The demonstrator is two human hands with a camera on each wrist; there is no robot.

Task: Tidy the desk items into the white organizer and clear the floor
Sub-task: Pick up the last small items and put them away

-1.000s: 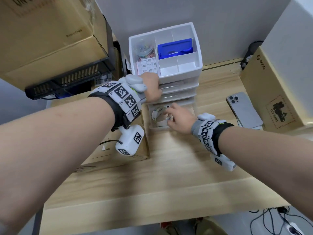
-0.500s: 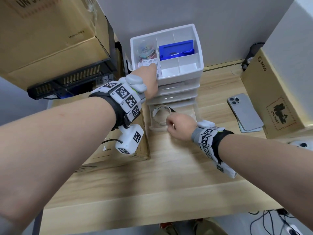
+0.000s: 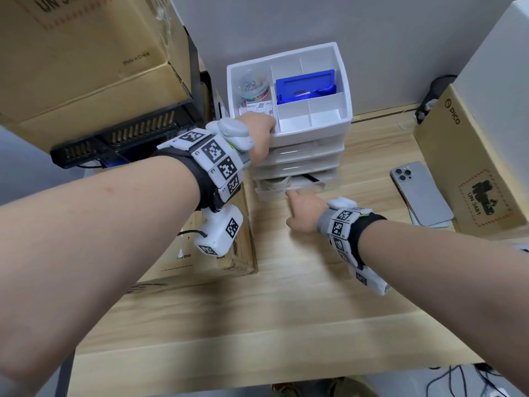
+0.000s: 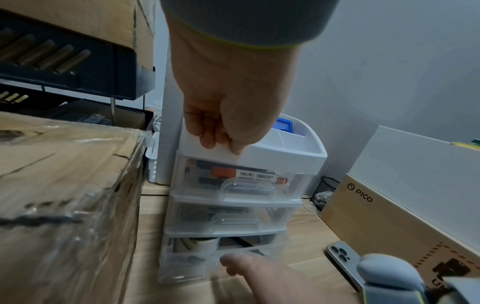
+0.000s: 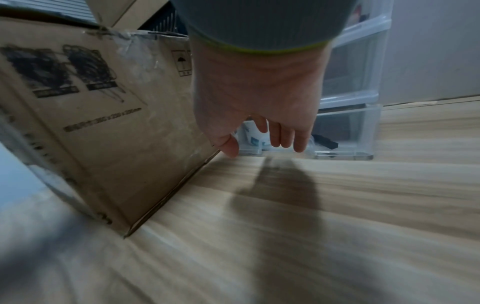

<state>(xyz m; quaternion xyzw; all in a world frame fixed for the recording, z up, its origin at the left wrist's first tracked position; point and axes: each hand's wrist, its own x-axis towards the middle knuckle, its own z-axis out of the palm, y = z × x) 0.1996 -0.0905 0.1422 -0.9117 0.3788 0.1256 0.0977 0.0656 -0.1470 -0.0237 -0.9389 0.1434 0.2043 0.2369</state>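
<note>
Both hands are at the white organizer, which stands on the wooden desk against the wall. Left hand grips the front left corner of its top tray, fingers curled over the rim, much as it did half a second ago. Right hand has changed: its fingers, curled at the drawer front half a second ago, are now straight and hold nothing, the fingertips touching the front of the bottom drawer. That drawer stood pulled well out a second ago with a roll of tape in plain sight; now it is pushed almost fully in, only slightly proud of the drawers above, and the roll shows blurred through its clear front. In the top tray sit a jar of coloured clips and a blue case. A grey phone lies on the desk to the right, beside a cardboard box.
</note>
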